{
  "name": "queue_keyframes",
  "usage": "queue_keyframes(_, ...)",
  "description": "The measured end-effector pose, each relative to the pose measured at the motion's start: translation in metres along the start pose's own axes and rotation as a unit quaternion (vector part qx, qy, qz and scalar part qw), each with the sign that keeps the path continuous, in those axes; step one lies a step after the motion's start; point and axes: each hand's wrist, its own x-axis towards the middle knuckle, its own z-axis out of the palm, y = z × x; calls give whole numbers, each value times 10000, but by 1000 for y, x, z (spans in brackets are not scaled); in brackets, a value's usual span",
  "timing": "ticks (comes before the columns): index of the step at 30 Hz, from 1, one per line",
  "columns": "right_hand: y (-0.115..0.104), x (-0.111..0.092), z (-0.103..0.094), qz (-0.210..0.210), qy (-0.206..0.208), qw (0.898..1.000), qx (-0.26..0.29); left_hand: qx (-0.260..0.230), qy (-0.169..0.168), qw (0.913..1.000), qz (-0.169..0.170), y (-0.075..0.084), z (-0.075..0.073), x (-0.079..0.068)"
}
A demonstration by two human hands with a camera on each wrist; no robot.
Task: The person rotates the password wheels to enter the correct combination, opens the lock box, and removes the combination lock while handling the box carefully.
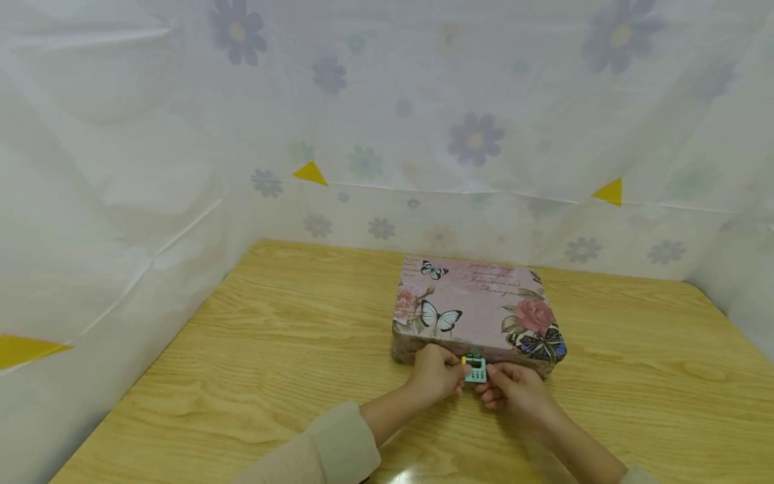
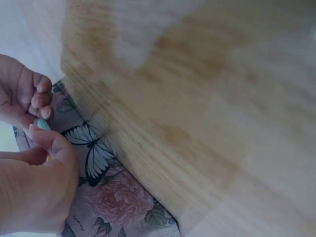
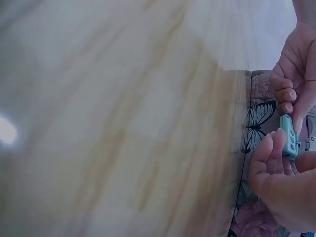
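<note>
A mint-green combination padlock with a row of dials and a yellow spot at its left end is at the front side of a pink floral box. My left hand pinches the lock's left end between thumb and fingers. From the other side, my right hand grips its right end, thumb and curled fingers at the edge. The right wrist view shows the padlock between both hands, beside a small metal hasp on the box. Fingers hide most of the lock in the left wrist view.
The box lies closed on a wood-grain table, its lid printed with butterflies and roses. Behind the table hangs a pale floral curtain with yellow triangles on it. Another sheet hangs along the left.
</note>
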Motion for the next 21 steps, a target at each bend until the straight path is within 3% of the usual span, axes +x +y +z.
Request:
queue_keyframes(9, -5, 1, 9, -116, 1043, 9925, -629, 36, 47, 9999, -84, 0, 0, 0)
queue_keyframes(21, -11, 1, 14, -38, 1382, 9872, -794, 223, 165, 9996, -31, 1, 1, 1)
